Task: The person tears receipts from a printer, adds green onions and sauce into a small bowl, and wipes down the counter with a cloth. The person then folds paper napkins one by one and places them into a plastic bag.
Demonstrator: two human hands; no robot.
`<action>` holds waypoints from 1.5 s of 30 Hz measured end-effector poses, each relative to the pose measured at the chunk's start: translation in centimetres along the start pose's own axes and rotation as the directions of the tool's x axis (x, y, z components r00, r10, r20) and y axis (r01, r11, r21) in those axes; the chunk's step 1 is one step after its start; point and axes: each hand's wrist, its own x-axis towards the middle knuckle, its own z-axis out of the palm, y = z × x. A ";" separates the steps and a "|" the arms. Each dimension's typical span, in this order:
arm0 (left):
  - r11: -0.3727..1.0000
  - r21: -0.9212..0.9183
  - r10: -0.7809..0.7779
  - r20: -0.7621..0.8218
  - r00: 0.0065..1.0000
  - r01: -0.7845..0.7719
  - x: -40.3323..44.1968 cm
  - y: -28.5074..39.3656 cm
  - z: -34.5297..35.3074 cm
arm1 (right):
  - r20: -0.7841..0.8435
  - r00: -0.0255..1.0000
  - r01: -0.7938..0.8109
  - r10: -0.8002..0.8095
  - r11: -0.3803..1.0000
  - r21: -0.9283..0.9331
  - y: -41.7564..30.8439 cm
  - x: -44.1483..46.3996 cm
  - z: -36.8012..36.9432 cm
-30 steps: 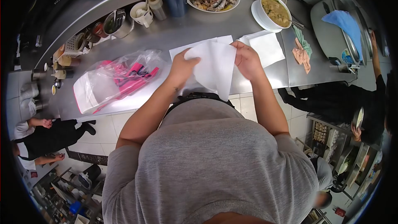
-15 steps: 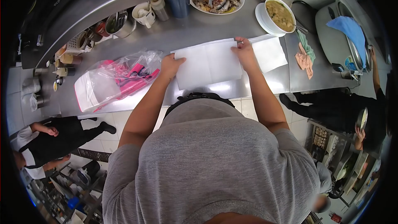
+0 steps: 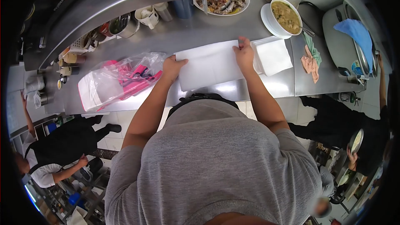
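Observation:
A wide white paper napkin [image 3: 210, 64] lies spread between my hands, over the counter's front part. My left hand [image 3: 171, 67] pinches its left edge, thumb on top. At the upper right corner, my right hand [image 3: 243, 54] grips the napkin between thumb and fingers. Just right of that hand is a stack of folded white napkins [image 3: 273, 56]. To the left of my left hand, a clear plastic bag [image 3: 118, 81] with pink markings holds more white paper.
A bowl of soup [image 3: 286, 16] on a plate and a platter of food [image 3: 225, 5] stand behind. Cloths [image 3: 310, 60] lie at right. Cups and containers [image 3: 146, 16] line the back left. One person [image 3: 62, 146] is at left, another [image 3: 337, 121] at right with a dish.
The view has shifted slightly. My hands keep hold of the napkin, its surface now smoother, and more of the stack at right shows. The person at left has raised an arm.

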 end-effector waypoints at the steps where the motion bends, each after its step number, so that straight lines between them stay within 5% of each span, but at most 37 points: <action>1: 1.000 0.011 -0.001 0.002 1.000 0.001 0.0 0.2 0.0 | 0.025 0.999 -0.039 0.039 0.999 0.003 -0.5 -0.1 -0.3; 3: 0.999 0.039 -0.004 -0.007 1.000 0.005 -0.3 0.7 -0.1 | 0.075 0.991 -0.116 0.115 0.993 0.007 -1.8 -0.5 -0.8; 4: 0.998 0.056 -0.007 -0.018 1.000 0.008 -0.6 1.3 0.0 | -0.015 0.995 0.095 -0.097 0.988 -0.125 -2.1 -1.0 -0.4; 6: 0.998 0.063 0.004 -0.028 1.000 -0.002 -0.8 1.6 0.2 | -0.097 0.848 0.439 -0.520 0.795 -0.419 -2.7 -2.2 1.0; 8: 0.999 0.043 0.026 -0.024 0.999 -0.025 -1.0 1.6 0.4 | 0.156 0.742 0.667 -0.652 0.740 -0.082 -3.0 -4.2 3.5; 11: 0.990 0.138 0.030 -0.046 0.998 -0.024 0.2 0.0 0.2 | 0.491 0.661 0.704 -0.568 0.696 -0.142 -4.0 -7.3 3.9; 14: 0.987 0.135 0.099 -0.038 0.994 -0.093 0.9 -1.4 0.3 | 0.355 0.822 0.566 -0.445 0.710 -0.420 -1.9 -6.9 1.8; 17: 0.699 0.702 0.303 -0.120 0.946 -0.135 -0.5 1.5 1.7 | 0.366 0.840 0.536 -0.401 0.721 -0.439 -0.9 -6.8 1.0; 18: 0.755 0.628 0.359 -0.156 0.920 -0.188 -0.7 1.6 2.6 | 0.372 0.838 0.538 -0.400 0.721 -0.436 -1.2 -6.8 1.0; 19: 0.493 0.836 0.524 -0.064 0.849 -0.242 -1.6 3.6 3.4 | 0.392 0.835 0.538 -0.386 0.722 -0.435 -1.2 -6.8 0.9; 20: 0.510 0.787 0.603 -0.039 0.797 -0.347 -1.8 3.9 4.7 | 0.408 0.833 0.538 -0.375 0.722 -0.435 -1.1 -6.6 0.8; 22: 0.582 0.493 0.720 0.059 0.692 -0.647 -4.5 6.1 8.2 | 0.313 0.791 0.607 -0.526 0.739 -0.293 0.8 -6.2 0.2; 23: 0.707 0.051 0.616 0.446 0.649 -0.705 -7.4 10.3 8.7 | 0.215 0.752 0.624 -0.623 0.778 0.074 -1.2 -6.3 -1.6; 24: 0.894 -0.229 0.412 0.761 0.501 -0.386 -10.3 14.5 9.1 | 0.103 0.733 0.577 -0.673 0.694 0.430 -3.3 -6.6 -4.1; 25: 0.874 -0.290 0.405 0.877 0.257 -0.389 -14.7 20.1 7.9 | 0.188 0.733 0.648 -0.653 0.755 0.096 -2.7 -6.1 -5.4; 26: 0.708 -0.588 0.626 0.779 -0.036 -0.391 -16.9 21.1 9.2 | 0.248 0.753 0.658 -0.610 0.709 -0.253 -1.9 -5.4 -6.7; 27: 0.667 -0.553 0.554 0.816 -0.165 -0.498 -19.5 23.3 8.9 | 0.248 0.766 0.642 -0.593 0.728 -0.241 -2.2 -5.3 -8.1; 30: 0.144 -0.523 0.547 0.750 -0.373 -0.840 -22.9 25.0 10.1 | 0.259 0.787 0.613 -0.559 0.756 -0.231 -2.1 -4.3 -11.5; 32: -0.234 -0.370 0.515 0.737 -0.437 -0.899 -24.1 24.6 11.3 | 0.267 0.809 0.584 -0.524 0.770 -0.257 -1.5 -3.7 -12.7; 33: -0.393 -0.308 0.679 0.539 -0.499 -0.866 -24.2 24.8 10.4 | 0.274 0.824 0.562 -0.497 0.781 -0.273 -1.1 -3.5 -13.1; 36: -0.356 -0.210 0.808 0.421 -0.413 -0.911 -21.6 25.9 12.4 | 0.227 0.874 0.480 -0.429 0.834 -0.272 0.8 -3.4 -13.1; 39: -0.281 -0.314 0.826 0.403 -0.395 -0.907 -25.1 26.9 11.3 | 0.117 0.916 0.401 -0.384 0.865 -0.301 1.3 -3.3 -13.6; 41: -0.307 -0.471 0.740 0.428 -0.519 -0.827 -27.2 27.0 9.6 | -0.008 0.939 0.325 -0.343 0.896 -0.303 1.8 -2.5 -13.3; 43: 0.103 -0.583 0.513 0.725 -0.459 -0.806 -26.7 26.0 9.2 | -0.051 0.964 0.227 -0.260 0.909 -0.350 1.9 -2.2 -12.7; 45: 0.669 -0.475 0.369 0.880 -0.299 -0.572 -23.6 26.4 9.3 | -0.119 0.965 0.173 -0.232 0.910 -0.376 1.4 -3.1 -11.8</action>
